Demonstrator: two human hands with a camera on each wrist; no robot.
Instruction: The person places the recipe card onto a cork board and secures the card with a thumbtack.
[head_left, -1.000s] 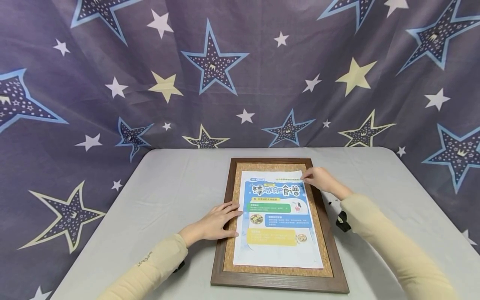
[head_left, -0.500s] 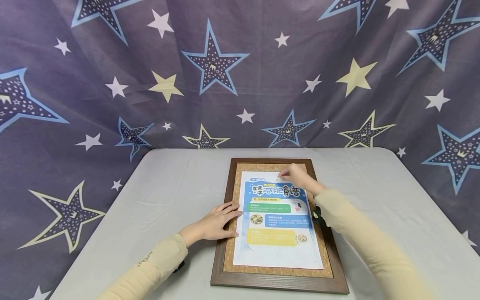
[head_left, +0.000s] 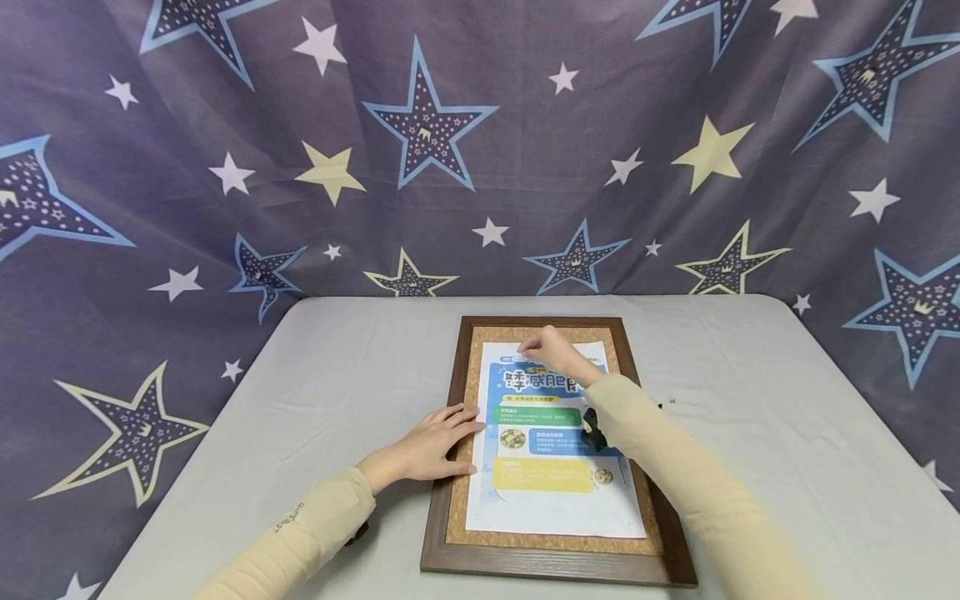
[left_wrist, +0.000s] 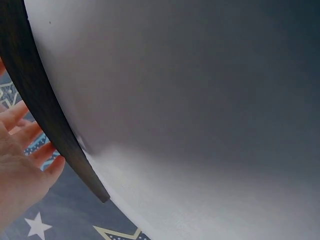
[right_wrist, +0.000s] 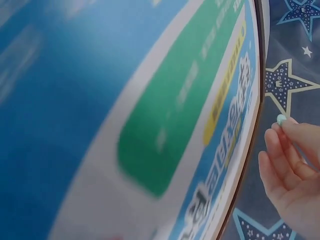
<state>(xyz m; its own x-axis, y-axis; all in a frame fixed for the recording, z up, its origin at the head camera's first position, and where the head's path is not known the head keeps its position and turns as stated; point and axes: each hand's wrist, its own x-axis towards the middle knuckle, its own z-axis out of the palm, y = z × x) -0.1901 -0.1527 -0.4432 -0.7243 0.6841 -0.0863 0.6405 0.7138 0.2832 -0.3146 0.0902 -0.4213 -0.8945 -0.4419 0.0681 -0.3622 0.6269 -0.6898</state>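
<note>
A wood-framed cork board (head_left: 459, 537) lies on the table with a printed poster sheet (head_left: 555, 512) flat on it. My left hand (head_left: 427, 446) rests spread on the board's left side, fingertips on the poster's left edge. In the left wrist view, that hand (left_wrist: 22, 165) shows beside the dark frame (left_wrist: 55, 120). Above the poster's top left part is my right hand (head_left: 553, 350). In the right wrist view its thumb and forefinger pinch a small mint-green pushpin (right_wrist: 281, 120); only the rounded head shows. The right hand and forearm cover part of the poster's title.
A pale grey cloth covers the table (head_left: 360, 358). Tiny items (head_left: 661, 407) lie right of the board, partly behind the right sleeve (head_left: 660, 442). A purple star-patterned curtain (head_left: 480, 150) hangs behind the table and along both sides.
My right hand has moved left across the poster's top, from its top right corner to near the top left. The left hand, board and poster have stayed put.
</note>
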